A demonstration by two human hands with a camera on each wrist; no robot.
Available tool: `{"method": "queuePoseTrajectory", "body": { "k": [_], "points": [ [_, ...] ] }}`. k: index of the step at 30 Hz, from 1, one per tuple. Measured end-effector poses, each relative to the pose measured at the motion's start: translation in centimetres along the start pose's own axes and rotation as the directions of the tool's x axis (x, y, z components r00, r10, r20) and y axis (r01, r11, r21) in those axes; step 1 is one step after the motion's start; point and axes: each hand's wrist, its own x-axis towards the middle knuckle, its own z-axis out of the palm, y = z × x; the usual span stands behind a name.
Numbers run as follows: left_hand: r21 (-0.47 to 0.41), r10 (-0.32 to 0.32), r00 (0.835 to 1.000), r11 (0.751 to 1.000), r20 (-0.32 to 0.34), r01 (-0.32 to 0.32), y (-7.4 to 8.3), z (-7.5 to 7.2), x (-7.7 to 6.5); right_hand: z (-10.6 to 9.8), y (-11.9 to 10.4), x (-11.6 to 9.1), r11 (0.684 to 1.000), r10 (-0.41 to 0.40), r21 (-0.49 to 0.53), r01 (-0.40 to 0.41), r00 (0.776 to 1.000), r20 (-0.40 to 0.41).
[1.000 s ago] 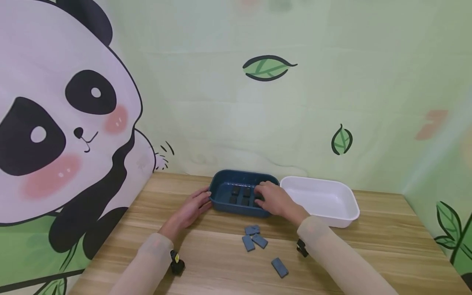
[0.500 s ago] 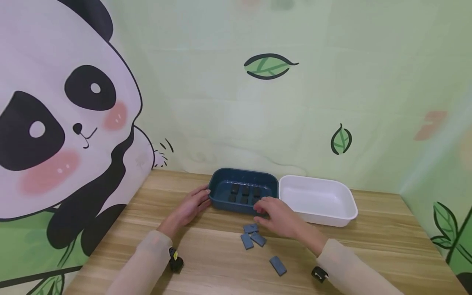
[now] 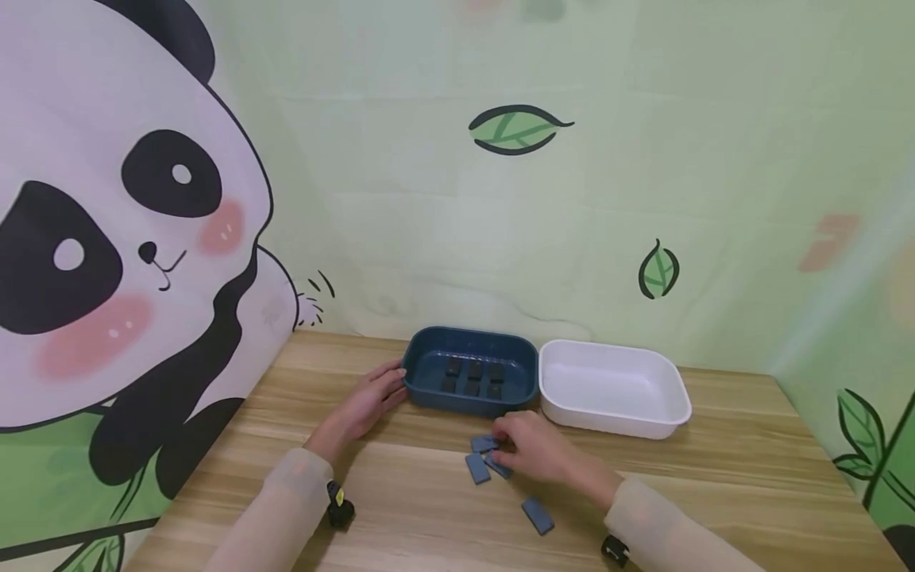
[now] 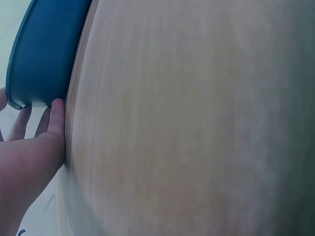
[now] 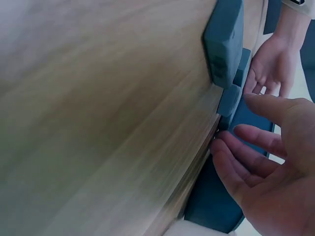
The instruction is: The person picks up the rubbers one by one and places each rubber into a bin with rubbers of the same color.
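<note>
Now R hand (image 3: 539, 451) has left tray (image 3: 457, 403), thumb/fingers apart by tiles (image 3: 477, 469), prob. pickup stage (L hand (image 3: 368, 402) touches tray, fingers straightish).

A decorated, booth-like corner is suggested, though whether it is housed in a home or a studio cannot be told. A wood-grain table (image 3: 415, 508) is enclosed at the back and both sides by creased, pale green sheeting (image 3: 400, 222), on which a big cartoon panda (image 3: 171, 230) and outlined leaves (image 3: 516, 131) are printed. A small black device (image 3: 340, 508) is worn at each pale sleeve (image 3: 275, 508).
</note>
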Motion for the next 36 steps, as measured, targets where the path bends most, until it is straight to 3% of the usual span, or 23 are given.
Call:
{"method": "queuePoseTrajectory", "body": {
  "k": [8, 22, 36],
  "points": [
    [-0.001, 0.006, 1.0, 1.0, 0.005, -0.006, 0.1, 0.0, -0.2, 0.8, -1.1, 1.2, 0.998, 0.019, -0.068, -0.019, 1.0, 0.004],
    [-0.002, 0.005, 1.0, 1.0, 0.026, -0.005, -0.1, -0.4, -0.1, 1.8, -2.5, 3.4, 0.996, -0.03, -0.078, 0.03, 1.0, -0.001],
    [-0.008, 0.002, 1.0, 1.0, 0.015, -0.002, -0.1, -0.2, 0.0, 2.0, -2.5, 4.2, 0.994, 0.031, -0.107, -0.027, 0.999, 0.039]
  ]
}}
